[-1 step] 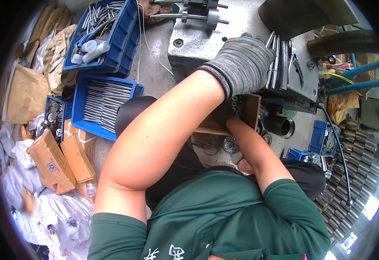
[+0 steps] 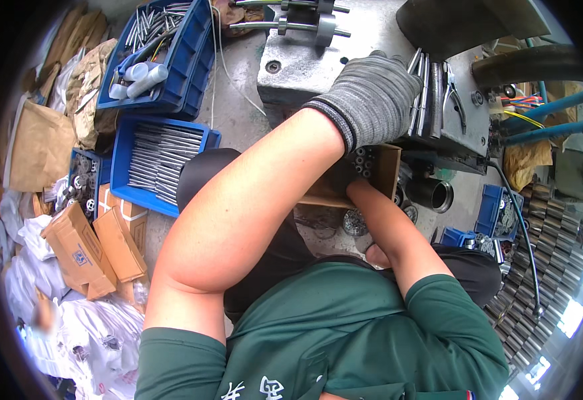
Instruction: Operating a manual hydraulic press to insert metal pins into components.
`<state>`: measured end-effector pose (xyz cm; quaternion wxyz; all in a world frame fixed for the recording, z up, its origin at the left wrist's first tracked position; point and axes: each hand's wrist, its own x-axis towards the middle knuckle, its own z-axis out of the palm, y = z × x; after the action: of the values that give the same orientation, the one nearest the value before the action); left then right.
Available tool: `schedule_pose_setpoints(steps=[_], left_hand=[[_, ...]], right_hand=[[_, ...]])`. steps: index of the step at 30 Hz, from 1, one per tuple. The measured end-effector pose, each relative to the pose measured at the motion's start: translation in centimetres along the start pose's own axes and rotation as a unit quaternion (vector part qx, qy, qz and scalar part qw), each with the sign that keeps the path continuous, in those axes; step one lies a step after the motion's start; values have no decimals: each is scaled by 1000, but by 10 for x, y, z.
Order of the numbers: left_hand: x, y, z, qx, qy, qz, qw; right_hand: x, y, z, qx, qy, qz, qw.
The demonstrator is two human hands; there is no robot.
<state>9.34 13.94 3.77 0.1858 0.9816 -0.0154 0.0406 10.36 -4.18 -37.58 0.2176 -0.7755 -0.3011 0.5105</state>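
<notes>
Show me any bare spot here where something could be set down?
Bare grey floor runs between the blue trays and the metal block. The block's top beside the gloved left hand looks partly free. Left of the trays, bags and cardboard boxes crowd everything.

A small cardboard box [image 2: 371, 175] of metal parts sits below the front edge of the metal machine block [image 2: 298, 67]. Left of it, on the floor [image 2: 235, 113], a tray of metal rods [image 2: 161, 160] lies nearer than a bin of pins and tubes [image 2: 161, 60]. Folded cartons [image 2: 98, 243] lie nearer still; stacked cylinders [image 2: 545, 267] fill the right.
</notes>
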Motion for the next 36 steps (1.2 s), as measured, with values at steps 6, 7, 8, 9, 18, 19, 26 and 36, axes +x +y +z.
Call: schedule_pose_setpoints(steps=[6, 7, 8, 9, 18, 19, 26, 36], left_hand=[[3, 1, 4, 1, 9, 1, 1000], [3, 1, 3, 1, 3, -2, 1000], [4, 1, 3, 0, -2, -5, 1000], [6, 3, 2, -4, -11, -3, 1000], [6, 2, 3, -20, -3, -3, 1000], [6, 3, 3, -21, -1, -2, 1000], [1, -3, 3, -7, -25, -24, 999], [6, 0, 2, -4, -31, -7, 1000]], right_hand=[[6, 13, 23, 100, 149, -57, 982], [6, 8, 22, 100, 148, -59, 982], [6, 4, 20, 38, 124, -53, 990], [4, 4, 17, -24, 101, -44, 994], [-33, -46, 4, -175, -17, -7, 984], [-34, -46, 2, -175, -15, -7, 984], [-30, -64, 9, -388, -39, -28, 921], [-60, -112, -55, -399, -48, 22, 915]])
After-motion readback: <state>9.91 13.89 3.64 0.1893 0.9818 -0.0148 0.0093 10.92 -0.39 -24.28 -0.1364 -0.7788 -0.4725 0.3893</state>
